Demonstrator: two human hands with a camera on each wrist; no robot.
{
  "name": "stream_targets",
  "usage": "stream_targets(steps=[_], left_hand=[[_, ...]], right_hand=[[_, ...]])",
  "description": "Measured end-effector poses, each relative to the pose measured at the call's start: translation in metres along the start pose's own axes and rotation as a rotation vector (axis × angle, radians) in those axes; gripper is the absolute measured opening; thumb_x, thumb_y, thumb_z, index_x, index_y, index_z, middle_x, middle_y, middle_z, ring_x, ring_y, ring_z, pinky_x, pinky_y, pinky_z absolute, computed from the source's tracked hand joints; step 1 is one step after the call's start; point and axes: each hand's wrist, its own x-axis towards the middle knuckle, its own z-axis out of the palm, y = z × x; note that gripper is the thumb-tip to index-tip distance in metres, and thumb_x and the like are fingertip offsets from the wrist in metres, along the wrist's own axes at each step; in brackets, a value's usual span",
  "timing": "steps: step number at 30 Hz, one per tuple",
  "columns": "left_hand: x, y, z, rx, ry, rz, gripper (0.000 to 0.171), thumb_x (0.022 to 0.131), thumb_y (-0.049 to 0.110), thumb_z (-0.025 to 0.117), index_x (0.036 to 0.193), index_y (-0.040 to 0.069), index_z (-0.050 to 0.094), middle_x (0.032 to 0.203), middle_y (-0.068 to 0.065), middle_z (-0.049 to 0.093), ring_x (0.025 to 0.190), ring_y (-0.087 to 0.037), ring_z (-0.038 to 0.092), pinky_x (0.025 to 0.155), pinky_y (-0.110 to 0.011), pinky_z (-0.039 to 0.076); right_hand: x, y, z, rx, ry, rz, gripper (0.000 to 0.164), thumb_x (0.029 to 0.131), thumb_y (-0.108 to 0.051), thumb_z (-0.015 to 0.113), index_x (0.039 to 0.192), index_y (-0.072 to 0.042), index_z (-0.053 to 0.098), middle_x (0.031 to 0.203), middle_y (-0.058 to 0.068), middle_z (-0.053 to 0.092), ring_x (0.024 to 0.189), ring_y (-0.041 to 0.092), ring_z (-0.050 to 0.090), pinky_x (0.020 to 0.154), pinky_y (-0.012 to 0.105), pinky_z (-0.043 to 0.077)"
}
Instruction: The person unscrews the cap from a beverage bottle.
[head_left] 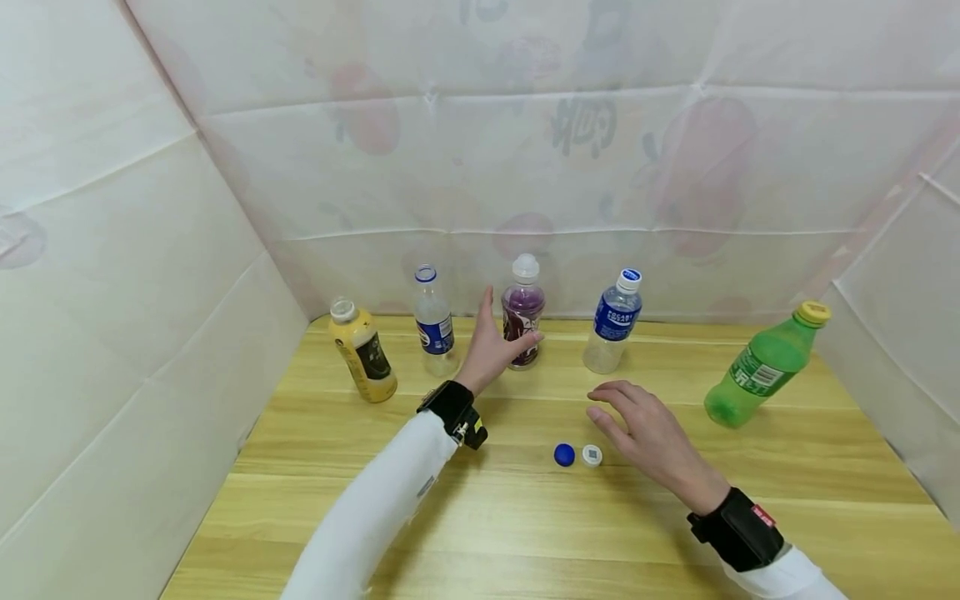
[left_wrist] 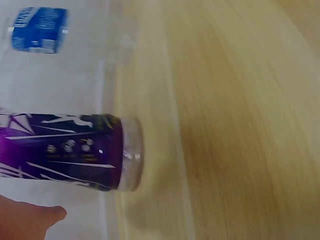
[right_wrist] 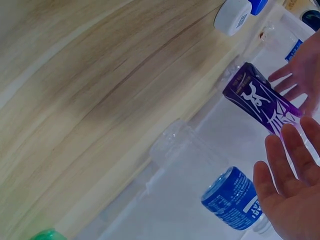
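My left hand (head_left: 489, 354) reaches up beside a purple drink bottle (head_left: 522, 302) with a white cap. Its thumb and fingers are spread around the bottle's left and near side; the left wrist view shows the thumb apart from the bottle. My right hand (head_left: 654, 435) hovers over the table with loosely bent fingers and holds nothing. Just left of it lie a blue bottle cap (head_left: 564, 454) and a white bottle cap (head_left: 592, 455). Beyond the right hand stands a clear bottle with a blue label (head_left: 617, 317) and a white-and-blue cap.
Left of the purple bottle stands an uncapped clear bottle (head_left: 435, 329) with a blue label. A yellow bottle (head_left: 365, 354) is at the far left, a green bottle (head_left: 768, 362) with a yellow cap at the right. White sheeting (head_left: 480, 167) walls the wooden table (head_left: 525, 533).
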Motion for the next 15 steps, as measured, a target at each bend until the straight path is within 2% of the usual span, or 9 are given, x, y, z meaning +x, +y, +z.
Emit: stream_targets(steps=[6, 15], left_hand=[[0.008, -0.001, 0.006, -0.026, 0.008, 0.012, 0.126, 0.083, 0.043, 0.087, 0.167, 0.019, -0.003, 0.171, -0.017, 0.017, 0.155, -0.036, 0.023, 0.122, -0.056, 0.025], [0.013, -0.007, 0.017, -0.093, 0.029, 0.008, 0.125, 0.082, 0.036, 0.088, 0.167, 0.018, -0.002, 0.169, -0.016, 0.024, 0.153, -0.032, 0.028, 0.124, -0.049, 0.023]], right_hand=[[0.001, -0.002, 0.0, -0.001, -0.015, 0.007, 0.021, 0.101, -0.02, 0.069, 0.116, -0.005, 0.073, 0.118, 0.011, 0.069, 0.107, 0.032, 0.068, 0.089, 0.052, 0.057], [0.001, -0.003, 0.002, 0.003, -0.024, 0.019, 0.023, 0.101, -0.021, 0.068, 0.116, -0.005, 0.073, 0.119, 0.011, 0.07, 0.108, 0.032, 0.068, 0.09, 0.052, 0.057]])
